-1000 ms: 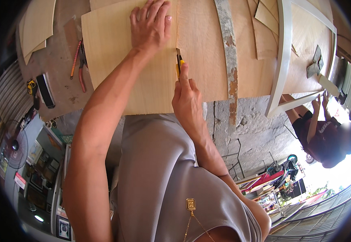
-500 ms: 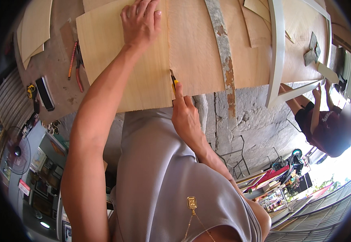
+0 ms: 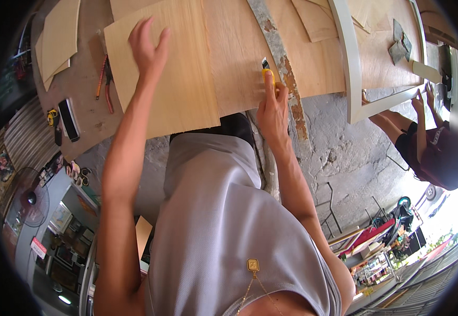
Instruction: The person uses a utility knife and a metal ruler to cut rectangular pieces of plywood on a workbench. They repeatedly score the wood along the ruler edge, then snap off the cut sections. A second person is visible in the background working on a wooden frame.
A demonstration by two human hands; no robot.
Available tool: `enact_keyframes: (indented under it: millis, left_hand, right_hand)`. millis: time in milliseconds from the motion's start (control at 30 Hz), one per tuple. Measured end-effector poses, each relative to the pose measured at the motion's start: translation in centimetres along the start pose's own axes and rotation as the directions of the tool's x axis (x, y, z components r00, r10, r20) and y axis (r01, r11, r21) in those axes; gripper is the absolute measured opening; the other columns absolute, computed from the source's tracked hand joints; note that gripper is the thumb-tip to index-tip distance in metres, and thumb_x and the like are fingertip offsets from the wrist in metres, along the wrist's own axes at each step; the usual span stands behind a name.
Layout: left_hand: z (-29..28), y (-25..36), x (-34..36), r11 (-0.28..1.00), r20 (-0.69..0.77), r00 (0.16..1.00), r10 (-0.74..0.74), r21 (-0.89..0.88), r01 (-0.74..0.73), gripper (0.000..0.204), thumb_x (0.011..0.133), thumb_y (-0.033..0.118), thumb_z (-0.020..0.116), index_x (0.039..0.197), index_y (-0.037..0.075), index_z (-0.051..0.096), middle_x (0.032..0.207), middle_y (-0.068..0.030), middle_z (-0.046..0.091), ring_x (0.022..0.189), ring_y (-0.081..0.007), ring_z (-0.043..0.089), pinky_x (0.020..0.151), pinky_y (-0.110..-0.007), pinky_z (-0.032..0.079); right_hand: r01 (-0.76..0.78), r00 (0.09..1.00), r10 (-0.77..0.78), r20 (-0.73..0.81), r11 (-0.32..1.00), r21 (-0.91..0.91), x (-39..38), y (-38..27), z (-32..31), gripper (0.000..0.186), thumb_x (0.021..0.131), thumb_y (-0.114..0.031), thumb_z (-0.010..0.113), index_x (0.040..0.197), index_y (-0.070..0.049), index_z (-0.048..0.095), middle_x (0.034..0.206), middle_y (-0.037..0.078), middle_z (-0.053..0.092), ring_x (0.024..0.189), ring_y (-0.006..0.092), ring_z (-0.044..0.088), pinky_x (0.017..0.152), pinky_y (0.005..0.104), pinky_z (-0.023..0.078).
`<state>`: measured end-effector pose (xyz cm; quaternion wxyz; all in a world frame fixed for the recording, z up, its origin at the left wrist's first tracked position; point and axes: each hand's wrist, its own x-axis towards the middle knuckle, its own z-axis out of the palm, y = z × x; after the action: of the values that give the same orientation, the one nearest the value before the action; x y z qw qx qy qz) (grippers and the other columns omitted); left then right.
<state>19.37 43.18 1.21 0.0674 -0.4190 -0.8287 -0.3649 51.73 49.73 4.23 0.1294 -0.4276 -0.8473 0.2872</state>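
A thin sheet of pale plywood (image 3: 181,79) lies in front of me, its near edge reaching past the table edge toward my body. Over the left part of this sheet is my left hand (image 3: 147,50), thumb apart from the fingers and nothing in it; whether it touches the wood I cannot tell. My right hand (image 3: 274,113) grips a yellow utility knife (image 3: 267,72), the index finger laid along its body. The knife's blade points away from me, to the right of the sheet and beside a worn, paint-flecked metal strip (image 3: 281,63).
Pliers (image 3: 109,92), a pencil (image 3: 101,79), a black phone-like slab (image 3: 69,118) and a tape measure (image 3: 52,117) lie on the left. At right, a white frame (image 3: 349,68) rests on the table, and another person (image 3: 439,152) has hands on it. A fan (image 3: 31,197) stands lower left.
My right hand has carried the knife from the plywood sheet's right edge toward the metal strip. My left hand has shifted left across the sheet, its fingers spreading.
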Motion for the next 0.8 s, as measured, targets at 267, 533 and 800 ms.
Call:
enact_keyframes:
  millis: [267,533,800]
  left_hand:
    - [-13.7,-3.5,-17.4,0.600,-0.069,0.657,-0.751,0.345,0.722,0.065,0.088,0.049,0.065,0.124,-0.004,0.055,0.129,-0.0257,0.056,0.118,-0.0370,0.054,0.098,-0.046,0.041]
    - [-15.1,-1.4,-16.2,0.573,0.078,0.568,-0.819,0.118,0.811,0.072,0.096,0.057,0.048,0.117,-0.010,0.063,0.113,-0.0264,0.067,0.106,-0.0380,0.063,0.093,-0.040,0.046]
    - [-17.9,-3.0,-16.2,0.603,0.160,0.603,-0.781,-0.057,0.796,0.067,0.100,0.051,0.045,0.121,-0.011,0.060,0.120,-0.0224,0.065,0.112,-0.0295,0.061,0.097,-0.036,0.043]
  right_hand:
    - [0.093,0.980,-0.130,-0.147,0.968,-0.232,0.9,-1.8,-0.4,0.053,0.080,-0.002,0.062,0.132,-0.007,0.055,0.121,0.021,0.051,0.106,0.0375,0.053,0.091,0.0457,0.043]
    - [0.146,0.987,-0.116,-0.112,0.938,0.315,5.3,-4.0,2.6,0.026,0.085,-0.017,0.070,0.104,0.000,0.070,0.097,0.017,0.068,0.091,0.0322,0.065,0.081,0.0407,0.051]
    - [-0.489,0.872,0.196,0.449,0.370,0.789,10.1,-7.4,3.9,0.034,0.096,-0.025,0.060,0.109,0.006,0.066,0.081,0.005,0.064,0.071,0.0127,0.061,0.061,0.0275,0.048]
